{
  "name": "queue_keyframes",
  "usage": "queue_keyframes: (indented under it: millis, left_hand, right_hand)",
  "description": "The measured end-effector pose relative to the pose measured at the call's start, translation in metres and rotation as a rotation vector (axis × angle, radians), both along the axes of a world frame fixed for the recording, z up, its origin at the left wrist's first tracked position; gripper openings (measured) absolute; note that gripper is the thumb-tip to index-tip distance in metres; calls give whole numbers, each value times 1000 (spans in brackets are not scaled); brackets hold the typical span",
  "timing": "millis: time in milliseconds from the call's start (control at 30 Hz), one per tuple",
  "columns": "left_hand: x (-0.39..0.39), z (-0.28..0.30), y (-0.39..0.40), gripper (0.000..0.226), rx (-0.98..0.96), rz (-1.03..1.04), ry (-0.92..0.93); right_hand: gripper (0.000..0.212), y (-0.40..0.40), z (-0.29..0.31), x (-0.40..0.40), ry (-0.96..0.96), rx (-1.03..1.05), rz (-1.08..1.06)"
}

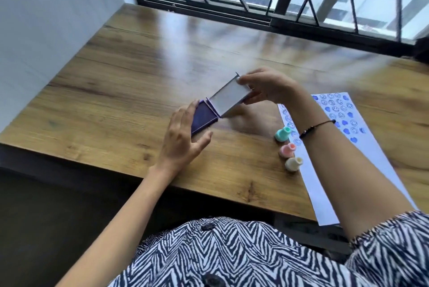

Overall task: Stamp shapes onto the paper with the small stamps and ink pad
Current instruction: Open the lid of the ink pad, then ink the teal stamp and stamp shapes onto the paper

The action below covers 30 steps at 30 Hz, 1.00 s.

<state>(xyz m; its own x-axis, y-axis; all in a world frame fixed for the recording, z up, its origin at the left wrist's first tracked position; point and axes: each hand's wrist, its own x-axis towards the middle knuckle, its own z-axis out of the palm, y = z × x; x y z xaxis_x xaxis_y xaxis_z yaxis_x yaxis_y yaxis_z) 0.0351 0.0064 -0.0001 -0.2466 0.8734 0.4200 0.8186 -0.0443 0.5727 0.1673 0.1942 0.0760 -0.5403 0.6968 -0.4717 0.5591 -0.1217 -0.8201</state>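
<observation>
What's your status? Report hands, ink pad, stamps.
Left hand steadies ink pad; right hand holds its lid open. Three stamps idle beside paper. Nothing in the way.

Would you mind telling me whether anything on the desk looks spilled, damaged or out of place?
Nothing spilled or damaged. Two oddities: the paper overhangs the near table edge, and the three stamps lie on their sides beside it.

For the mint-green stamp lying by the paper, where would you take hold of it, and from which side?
Grip the mint-green stamp at its narrow neck, just under the flared top, coming down from above. It appears to lie tipped toward the paper, with the pink stamp close on its near side, so fingers placed across the neck from the far-left side likely have the most room.
</observation>
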Motion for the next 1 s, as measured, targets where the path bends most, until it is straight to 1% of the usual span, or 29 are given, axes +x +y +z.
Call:
queue_keyframes:
  millis: [100, 167, 233, 267, 300, 367, 400, 433, 500, 567, 633, 667, 700, 733, 767, 800, 867, 933, 1000]
  left_hand:
    - [10, 0, 4, 64, 19, -22, -15]
    - [11, -1, 6, 61, 28, -40, -14]
    - [9, -2, 5, 60, 29, -46, 0]
    - [8, -3, 5, 59, 28, -47, 12]
    - [6, -4, 4, 59, 27, -52, 27]
    - [5, -5, 4, 57, 21, -75, 65]
    - [5, -7, 4, 57, 20, -93, 85]
    - [5, -7, 4, 56, 19, -110, 105]
    - [5, -8, 5, 55, 19, -132, 122]
    - [5, -9, 5, 54, 26, -130, 120]
    - [4, -8, 5, 50, 49, -126, 115]
    - [5, -8, 5, 48, 66, -126, 111]
    - [5, -7, 5, 45, 87, -125, 99]
    - [5, -6, 4, 41, 106, -121, 65]
    - [6, -5, 4, 39, 117, -113, -1]
    - [7, -3, 3, 38, 116, -104, -101]
    - [9, 0, 4, 39, 82, -87, -343]
    - [11, 3, 4, 38, 37, -84, -552]
    - [12, 4, 4, 35, 29, -81, -661]
  right_hand:
    - [5, 4, -9, 5, -76, 66, -30]
    - [5, 6, -10, 8, -113, 147, -43]
    - [20, 9, -9, 14, -191, 300, -38]
    - [26, 9, -7, 19, -268, 396, -3]
    - [30, 8, -5, 26, -385, 504, 64]
    - [35, -2, 2, 43, -687, 679, 239]
    - [37, -9, 4, 51, -803, 702, 308]
    - [39, -17, 4, 56, -876, 681, 356]
    - [37, -29, 0, 63, -941, 586, 398]
    - [28, -34, -8, 64, -951, 552, 412]
    - [21, -37, -13, 61, -919, 604, 387]
    - [19, -38, -14, 58, -870, 635, 359]
    - [16, -40, -13, 54, -786, 656, 326]
    - [13, -41, -12, 49, -658, 652, 286]
    - [8, -45, -10, 43, -491, 601, 238]
    - [5, -50, -8, 37, -317, 508, 185]
    - [8, -61, -6, 24, -40, 324, 101]
    - [12, -70, -8, 11, 133, 208, 55]
    - [13, -77, -10, 2, 225, 137, 22]
